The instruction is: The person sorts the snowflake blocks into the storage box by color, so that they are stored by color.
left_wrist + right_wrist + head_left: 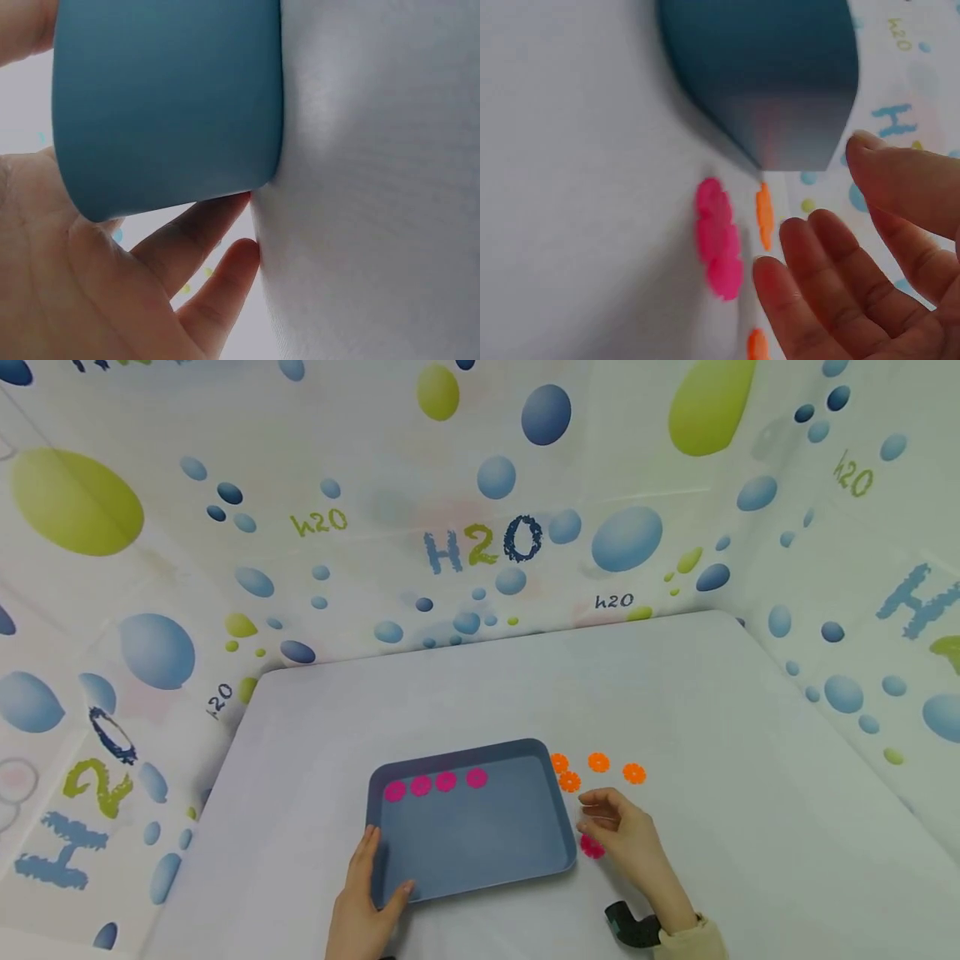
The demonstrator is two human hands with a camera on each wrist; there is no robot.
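Note:
A shallow blue-grey tray (480, 835) lies on the white table. My left hand (363, 893) rests against its near left corner, fingers along the left side and thumb at the front rim; in the left wrist view the palm (45, 270) is beside the tray's corner (172, 105). Several pink scalloped discs (446, 781) form a row inside the tray near its far edge. My right hand (622, 835) hovers just right of the tray with loosely bent fingers and nothing between them. Partly hidden below it is pink scalloped material (592, 846) on the table, also visible in the right wrist view (718, 240).
Several orange scalloped discs (598, 762) lie on the table beyond my right hand, two of them close to the tray's right side. A black curved device (632, 927) sits at the right wrist. Printed white curtains (390, 577) surround the table (750, 793).

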